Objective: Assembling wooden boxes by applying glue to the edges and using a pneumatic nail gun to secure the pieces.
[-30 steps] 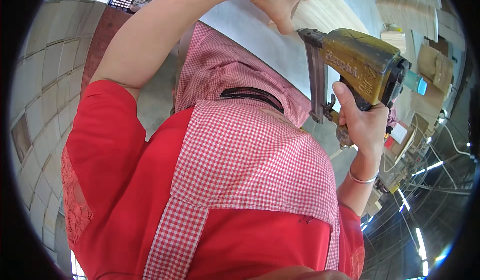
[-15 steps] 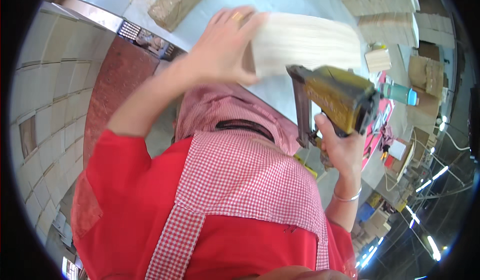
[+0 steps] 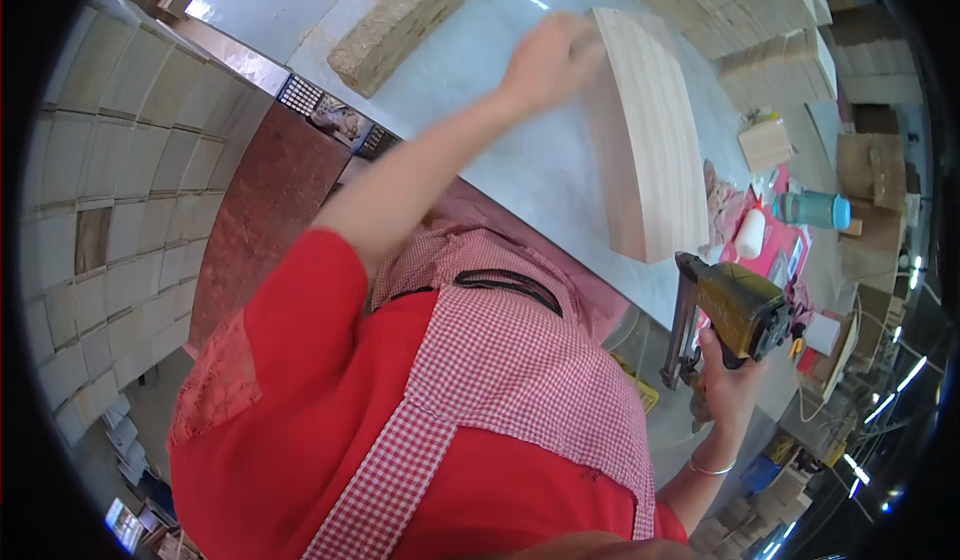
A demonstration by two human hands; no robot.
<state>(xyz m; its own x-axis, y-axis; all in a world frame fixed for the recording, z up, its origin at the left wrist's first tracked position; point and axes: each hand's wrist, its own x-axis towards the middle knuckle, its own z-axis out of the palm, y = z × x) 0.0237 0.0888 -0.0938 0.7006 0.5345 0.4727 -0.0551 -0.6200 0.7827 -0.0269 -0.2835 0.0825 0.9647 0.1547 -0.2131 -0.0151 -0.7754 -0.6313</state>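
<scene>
Resting on the far end of the wooden board (image 3: 648,135), the left hand (image 3: 545,60) lies on it, grip unclear. The board lies on the table (image 3: 500,160). The right hand (image 3: 728,385) grips a yellow nail gun (image 3: 735,310) near the table's edge.

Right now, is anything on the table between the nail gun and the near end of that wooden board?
Nothing visible. The nail gun in the right hand is just off the wooden board's near end, with only bare table between. The left hand rests on the far end.
</scene>
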